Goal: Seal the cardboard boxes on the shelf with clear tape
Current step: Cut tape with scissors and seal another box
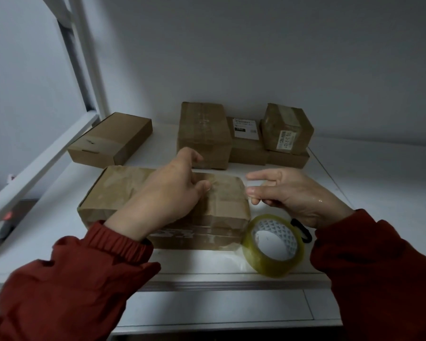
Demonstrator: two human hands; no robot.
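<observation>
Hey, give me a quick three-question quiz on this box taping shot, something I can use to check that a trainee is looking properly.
1. True or false: the right hand holds the tape roll.
2. Which hand rests on top of the nearest box? A) the left hand B) the right hand C) neither
3. Fill in: the tape roll sits on the shelf, just to the ___ of the nearest box.

Key: 1 false, the roll sits on the shelf and neither hand grips it. 2 A. 3 right.
</observation>
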